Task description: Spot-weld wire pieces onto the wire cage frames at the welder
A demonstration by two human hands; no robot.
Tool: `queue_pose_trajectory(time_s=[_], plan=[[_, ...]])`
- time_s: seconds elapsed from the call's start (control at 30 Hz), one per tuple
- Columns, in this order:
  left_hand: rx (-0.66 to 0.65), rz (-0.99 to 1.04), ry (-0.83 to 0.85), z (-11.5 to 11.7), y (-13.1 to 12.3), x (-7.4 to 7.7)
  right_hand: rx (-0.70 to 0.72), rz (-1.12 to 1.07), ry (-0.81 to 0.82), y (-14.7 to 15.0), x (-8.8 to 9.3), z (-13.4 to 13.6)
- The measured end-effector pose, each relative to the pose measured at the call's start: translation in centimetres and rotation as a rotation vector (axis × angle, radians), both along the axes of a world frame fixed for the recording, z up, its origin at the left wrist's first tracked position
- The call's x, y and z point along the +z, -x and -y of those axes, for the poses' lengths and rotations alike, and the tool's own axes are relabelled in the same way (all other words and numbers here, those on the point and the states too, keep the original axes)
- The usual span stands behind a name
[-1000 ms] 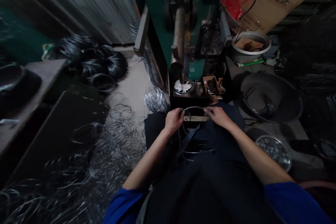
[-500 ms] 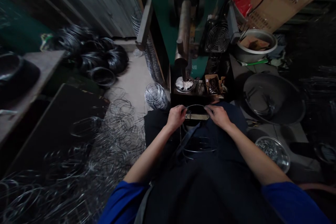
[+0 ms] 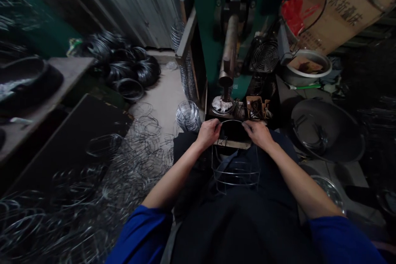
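My left hand point(image 3: 209, 132) and my right hand point(image 3: 257, 133) both grip the top ring of a wire basket frame point(image 3: 235, 173) that hangs down over my dark apron. The ring's far arc sits just in front of a green press machine point(image 3: 230, 29), below its vertical ram point(image 3: 228, 55). A small dish with a white rag point(image 3: 221, 105) rests on the machine's bed right behind my left hand. A little open box of small parts point(image 3: 256, 108) stands behind my right hand.
Loose wire rings point(image 3: 102, 181) litter the floor at left, with a shiny stack of rings point(image 3: 188, 116) near the machine. Black wire coils point(image 3: 126, 68) lie farther back. A dark pan point(image 3: 328, 130), a pot point(image 3: 309, 66), a fan point(image 3: 264, 55) and a cardboard box point(image 3: 337, 0) crowd the right.
Both hands have lifted the wire frame's top ring up and forward toward the machine's bed. My view has shifted, bringing the machine nearer the centre.
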State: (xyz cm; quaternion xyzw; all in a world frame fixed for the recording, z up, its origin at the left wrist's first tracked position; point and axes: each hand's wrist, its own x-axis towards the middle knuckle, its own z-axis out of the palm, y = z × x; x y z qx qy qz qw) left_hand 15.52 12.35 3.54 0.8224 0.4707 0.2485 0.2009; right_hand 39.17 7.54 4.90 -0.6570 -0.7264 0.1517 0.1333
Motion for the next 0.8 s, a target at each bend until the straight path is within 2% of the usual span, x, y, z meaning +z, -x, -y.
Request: queue_pose_trajectory(time_s=[0.2, 0.4, 0.63, 0.8], plan=[[0.021, -0.066, -0.033, -0.6, 0.5, 2.6, 0.001, 0.158, -0.019, 1.0, 2.7, -1.2], [0.037, -0.132, -0.037, -1.6, 0.7, 4.8, 0.038, 0.110, -0.051, 1.3, 4.7, -2.9], [0.053, -0.156, -0.036, -3.1, 0.9, 6.6, 0.060, 0.055, -0.047, 1.0, 5.9, -4.7], [0.051, -0.148, -0.046, -3.5, 1.0, 7.2, 0.082, 0.022, -0.066, 0.8, 6.5, -5.6]])
